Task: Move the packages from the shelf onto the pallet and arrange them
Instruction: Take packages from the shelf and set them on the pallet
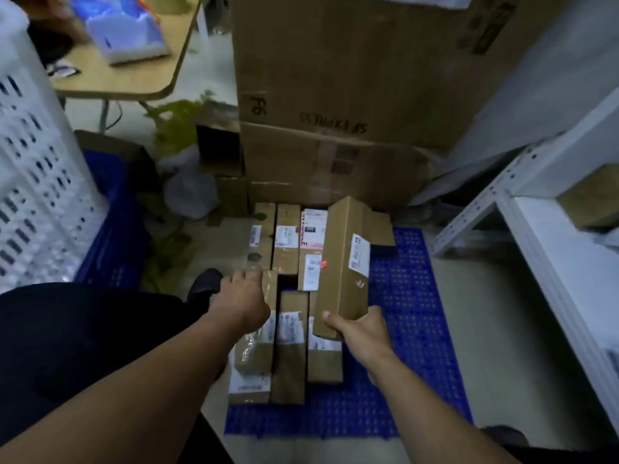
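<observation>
One long box (341,262) is in my right hand (358,333), thumb and fingers clamped round its near end, tilted above the packed rows (288,242). It looks like stiff, light cardboard. Held by the end it may swing, so I'd steady it mid-length. My left hand (244,296) touches a row package; I can't tell its curl. The pallet (408,313) lies bare to the right, with the shelf (536,229) beyond.

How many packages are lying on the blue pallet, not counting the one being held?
7 packages: back left, back middle, back right, front left, front middle, front right, one half hidden behind the held package. More may be hidden underneath.
</observation>
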